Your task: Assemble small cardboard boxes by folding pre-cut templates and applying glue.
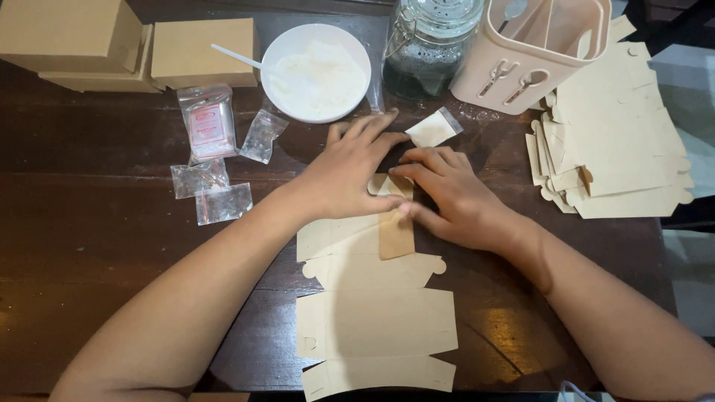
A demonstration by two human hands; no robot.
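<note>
A flat, unfolded tan cardboard box blank (376, 320) lies on the dark wooden table (97, 253) in front of me. My left hand (346, 175) presses down on its far end, fingers spread. My right hand (450, 197) lies beside it, fingertips on a narrow flap (395, 231) that is folded over onto the blank. A small white-filled plastic sachet (433, 129) rests just beyond both hands.
A stack of cardboard blanks (618, 141) lies at the right. Behind are a beige utensil caddy (532, 52), a glass jar (426, 48), a white bowl of powder with a spoon (316, 71) and folded boxes (134, 45). Small plastic bags (212, 160) lie at the left.
</note>
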